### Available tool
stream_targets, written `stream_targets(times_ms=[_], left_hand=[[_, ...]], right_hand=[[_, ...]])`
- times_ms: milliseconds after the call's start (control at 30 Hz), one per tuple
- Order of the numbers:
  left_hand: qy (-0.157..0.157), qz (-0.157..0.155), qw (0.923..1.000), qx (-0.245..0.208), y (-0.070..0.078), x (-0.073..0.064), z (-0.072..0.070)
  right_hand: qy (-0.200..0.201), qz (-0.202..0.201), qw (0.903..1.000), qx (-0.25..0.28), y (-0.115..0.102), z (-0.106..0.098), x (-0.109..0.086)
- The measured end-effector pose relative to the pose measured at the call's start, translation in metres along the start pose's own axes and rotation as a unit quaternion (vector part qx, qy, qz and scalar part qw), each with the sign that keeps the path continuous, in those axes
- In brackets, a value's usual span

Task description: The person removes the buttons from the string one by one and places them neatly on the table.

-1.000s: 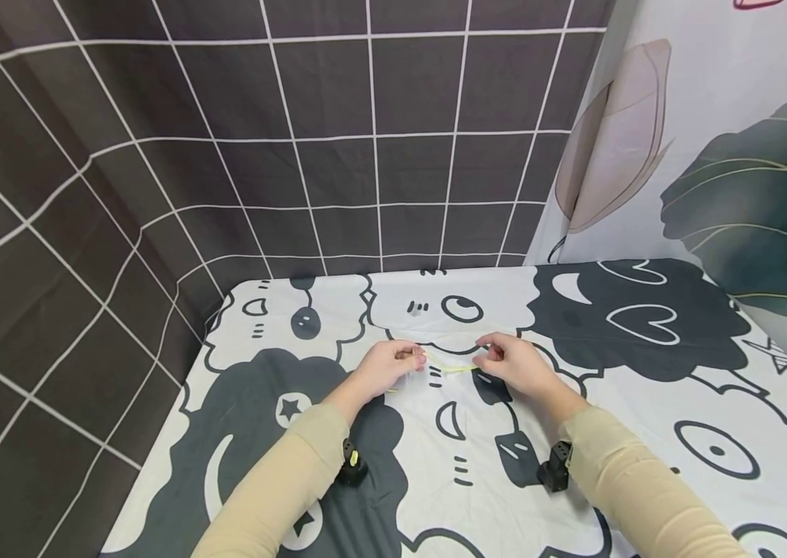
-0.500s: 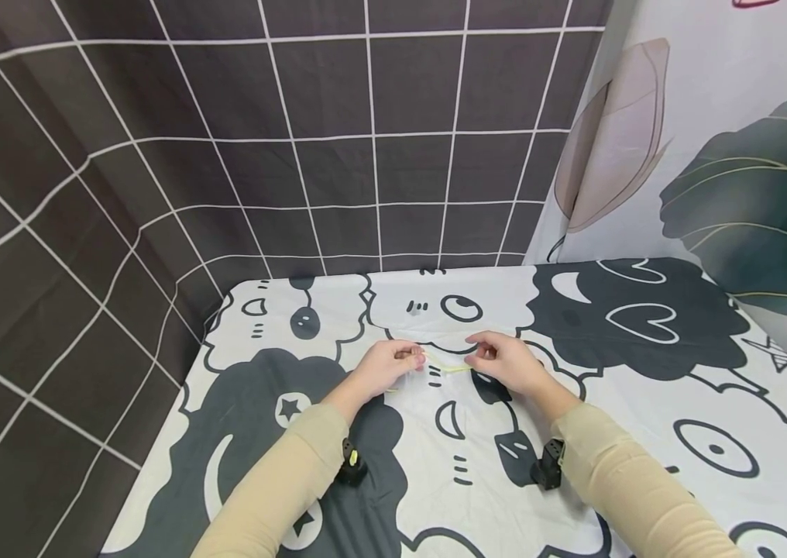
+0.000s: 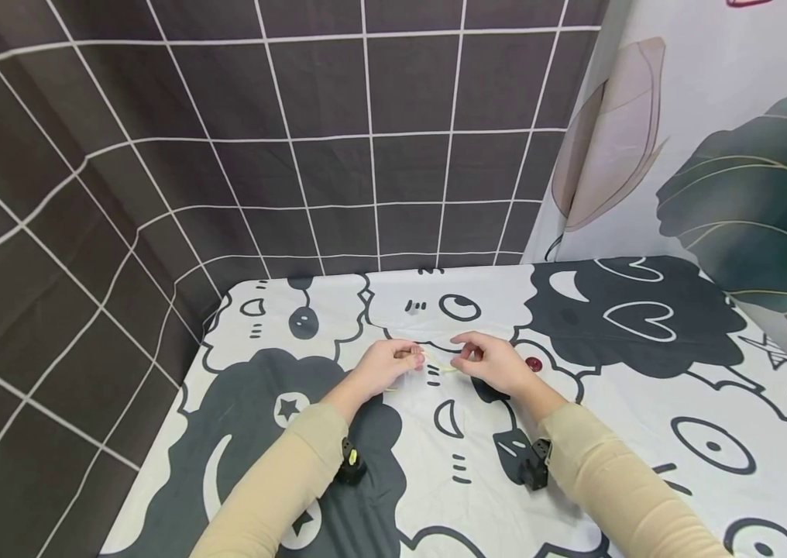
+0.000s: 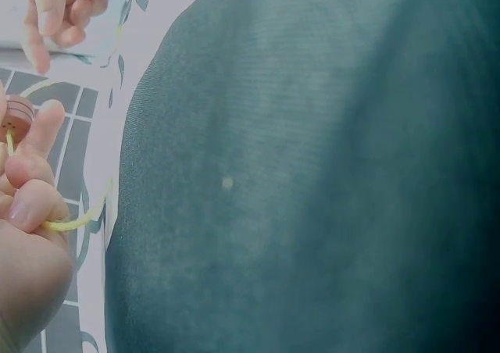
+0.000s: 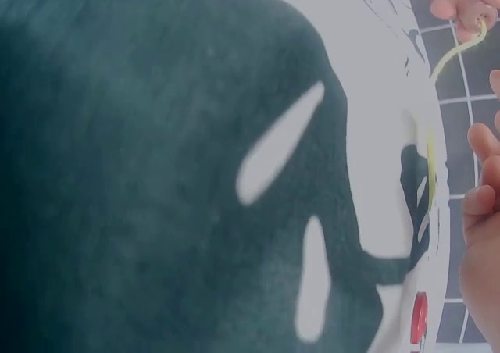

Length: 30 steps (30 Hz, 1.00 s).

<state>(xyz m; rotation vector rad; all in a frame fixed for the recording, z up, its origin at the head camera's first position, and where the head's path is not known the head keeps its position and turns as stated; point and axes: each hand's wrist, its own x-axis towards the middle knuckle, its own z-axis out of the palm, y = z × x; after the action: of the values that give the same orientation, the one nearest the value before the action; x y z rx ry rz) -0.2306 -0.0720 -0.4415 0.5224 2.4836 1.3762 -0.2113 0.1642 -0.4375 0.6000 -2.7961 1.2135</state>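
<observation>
My left hand [image 3: 385, 366] pinches a reddish-brown button [image 4: 19, 117] with small holes in its face, thumb and fingers around its edge. A yellow cord [image 5: 455, 52] passes through the button. One length of the cord curves out below the fingers in the left wrist view; another runs toward my right hand and down to the cloth. My right hand [image 3: 493, 362] hovers just right of it, fingers loosely bent and nothing between them. The button is hidden by the fingers in the head view.
A red disc [image 3: 534, 363] lies on the cloth just behind the right wrist. The black-and-white patterned cloth [image 3: 477, 504] covers the surface. A dark grid curtain [image 3: 407, 170] hangs behind it, with a leaf-print curtain [image 3: 735, 194] at the right.
My right hand has moved left toward the left hand, uncovering the red disc. Less of the cord shows between the hands. The left hand has stayed in place.
</observation>
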Motion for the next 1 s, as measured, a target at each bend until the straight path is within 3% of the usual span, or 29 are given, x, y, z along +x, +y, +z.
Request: stream_targets(times_ms=[400, 1000], left_hand=[[0.002, 0.003, 1.0000, -0.001, -0.001, 0.001, 0.000], [0.000, 0.008, 1.0000, 0.001, 0.001, 0.000, 0.000]], right_hand=[[-0.012, 0.012, 0.9998, 0.005, -0.006, 0.004, 0.001], [-0.007, 0.001, 0.9986, 0.052, -0.014, 0.013, 0.003]])
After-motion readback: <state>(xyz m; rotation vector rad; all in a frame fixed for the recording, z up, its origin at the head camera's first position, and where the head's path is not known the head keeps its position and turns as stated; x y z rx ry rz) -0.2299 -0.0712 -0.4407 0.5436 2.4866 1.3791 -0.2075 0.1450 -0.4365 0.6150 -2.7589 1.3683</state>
